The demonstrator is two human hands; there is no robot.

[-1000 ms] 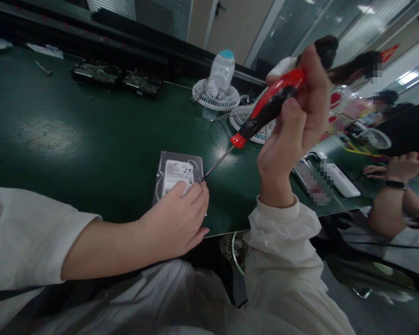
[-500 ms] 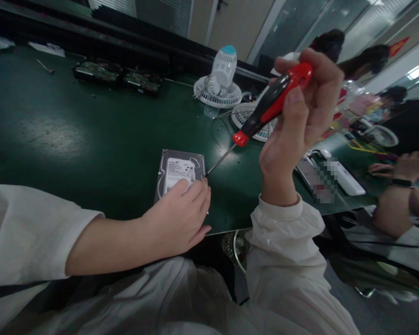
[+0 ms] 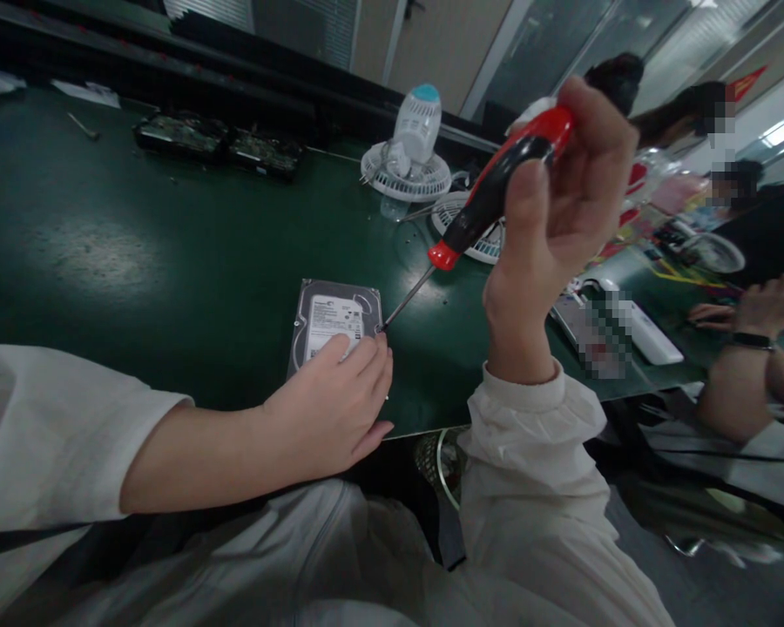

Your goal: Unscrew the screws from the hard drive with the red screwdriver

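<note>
A silver hard drive [image 3: 335,315] with a white label lies on the green table, its lower part covered by my left hand [image 3: 340,401]. That hand grips the drive, with its fingertips along the right edge. My right hand [image 3: 558,187] is raised to the right of the drive, closed around the red and black handle of a screwdriver [image 3: 490,202]. The screwdriver slants down to the left, and its tip meets the drive's right edge beside my left fingertips. Whether a screw sits under the tip is hidden.
Two dark circuit-board units [image 3: 181,135] lie at the back left. A white fan [image 3: 418,131] and a round white grille [image 3: 454,213] stand behind the drive. At right are a white device [image 3: 650,331] and another person's arms [image 3: 738,374]. A waste basket [image 3: 435,457] is below the table edge.
The screwdriver handle has turned within my right hand, showing more black now, and my thumb and fingers have shifted on it. My left hand and the hard drive stay in place.
</note>
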